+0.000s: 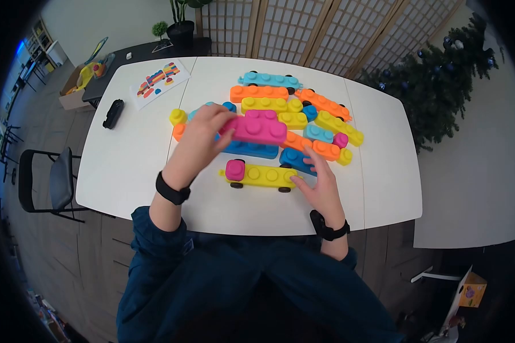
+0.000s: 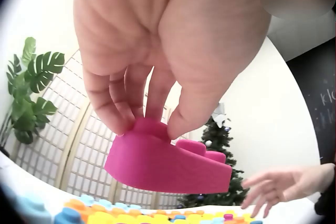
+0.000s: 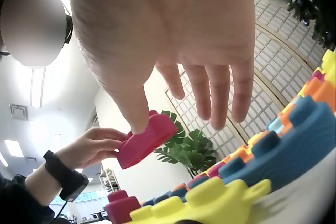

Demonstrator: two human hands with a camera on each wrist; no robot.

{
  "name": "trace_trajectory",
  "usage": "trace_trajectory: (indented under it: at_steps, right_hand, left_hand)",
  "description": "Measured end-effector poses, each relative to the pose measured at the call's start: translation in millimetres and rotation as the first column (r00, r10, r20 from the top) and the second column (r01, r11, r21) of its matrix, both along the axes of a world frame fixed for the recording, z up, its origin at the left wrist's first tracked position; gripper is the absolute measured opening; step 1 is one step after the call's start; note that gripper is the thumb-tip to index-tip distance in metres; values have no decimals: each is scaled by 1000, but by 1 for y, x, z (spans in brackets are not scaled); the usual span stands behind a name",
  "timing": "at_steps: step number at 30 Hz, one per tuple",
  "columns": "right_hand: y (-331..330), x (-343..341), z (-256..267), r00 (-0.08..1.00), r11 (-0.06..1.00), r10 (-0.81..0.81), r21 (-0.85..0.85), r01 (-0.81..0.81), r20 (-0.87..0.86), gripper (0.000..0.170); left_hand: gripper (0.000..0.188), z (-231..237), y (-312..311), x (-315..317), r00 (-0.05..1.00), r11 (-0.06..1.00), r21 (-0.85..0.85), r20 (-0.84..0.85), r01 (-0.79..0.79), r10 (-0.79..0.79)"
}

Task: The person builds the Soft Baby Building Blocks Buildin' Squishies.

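Observation:
My left hand (image 1: 199, 140) pinches a long pink building block (image 1: 260, 130) by its end stud, thumb on one side and fingers on the other. In the left wrist view the pink block (image 2: 168, 163) hangs above the table with a curved underside. Below it stands a yellow wheeled base (image 1: 263, 175), with a small pink block (image 1: 235, 170) on its left end. My right hand (image 1: 324, 188) hovers by the right end of that base, fingers spread and holding nothing. Blue blocks (image 1: 250, 150) lie between the held block and the base.
Orange, yellow and light blue blocks and wheeled bases crowd the table's middle, among them an orange base (image 1: 324, 105) and a light blue base (image 1: 269, 80). A picture sheet (image 1: 159, 83) and a black object (image 1: 114, 114) lie at the left. A chair (image 1: 60, 180) stands beyond the left edge.

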State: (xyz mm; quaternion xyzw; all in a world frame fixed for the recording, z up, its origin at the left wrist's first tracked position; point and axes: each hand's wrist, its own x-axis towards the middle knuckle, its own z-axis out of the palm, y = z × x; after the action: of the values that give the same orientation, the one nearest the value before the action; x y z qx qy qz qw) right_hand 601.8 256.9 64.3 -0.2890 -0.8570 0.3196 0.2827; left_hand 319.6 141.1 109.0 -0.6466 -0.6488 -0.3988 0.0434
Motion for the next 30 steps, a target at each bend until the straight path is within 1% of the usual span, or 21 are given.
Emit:
trace_trajectory:
  at_steps: [1,2,3,4,5,7,11,13,14,16,17,19,23,25,28,30]
  right_hand:
    - [-2,-4,6,995,1000,-8,-17,7,-96,58]
    - [-2,-8,12,995,1000,-11,-18,9,-94,58]
    - [-2,-11,16,991,996,51,75,-42,-124,57]
    - [-1,-13,19,983,981,114,170,-89,-146,57]
    - [0,-13,17,983,982,110,169,-85,-145,57]
    - [3,-13,10,982,972,187,153,-181,-24,55]
    - [4,-10,5,983,975,184,124,-182,1,53]
    - [6,-5,2,986,983,165,87,-162,-22,54]
    - [8,-2,-2,986,983,165,87,-163,-23,54]
    - [11,3,-10,988,987,154,36,-154,14,57]
    - [10,3,-13,988,987,154,36,-155,13,57]
    - [9,2,-19,980,981,196,-16,-196,19,55]
    - [9,-1,-28,979,980,200,-6,-200,42,55]
    - [9,-3,-28,974,975,220,-53,-217,58,54]
    - [9,-5,-27,971,972,227,-85,-221,76,55]
    - [9,-7,-25,967,970,237,-65,-232,88,54]
  left_hand:
    - [30,-2,0,10,1000,1000,-2,1,1,-1]
    - [31,-5,0,20,998,998,-15,-5,55,-55]
    - [33,-7,1,27,994,993,-26,-10,112,-112]
    - [33,-10,1,33,993,993,-26,-9,117,-118]
    - [34,-13,1,38,988,988,-12,21,152,-152]
    - [38,-15,0,45,979,981,8,61,196,-196]
    - [42,-16,-9,46,976,979,-56,108,194,-187]
    - [46,-12,-19,44,969,983,-71,193,169,-152]
    - [46,-17,-24,42,970,983,-71,192,168,-152]
    - [46,-36,-33,33,982,978,-188,183,87,-52]
    - [46,-44,-36,31,982,978,-188,183,86,-52]
    - [41,-56,-39,28,957,956,-264,285,130,-51]
    - [35,-61,-40,29,949,948,-295,316,118,-20]
    - [31,-63,-40,28,939,949,-285,343,131,-27]
    - [31,-64,-40,27,931,949,-281,364,142,-31]
    - [31,-64,-40,26,926,947,-286,376,144,-28]
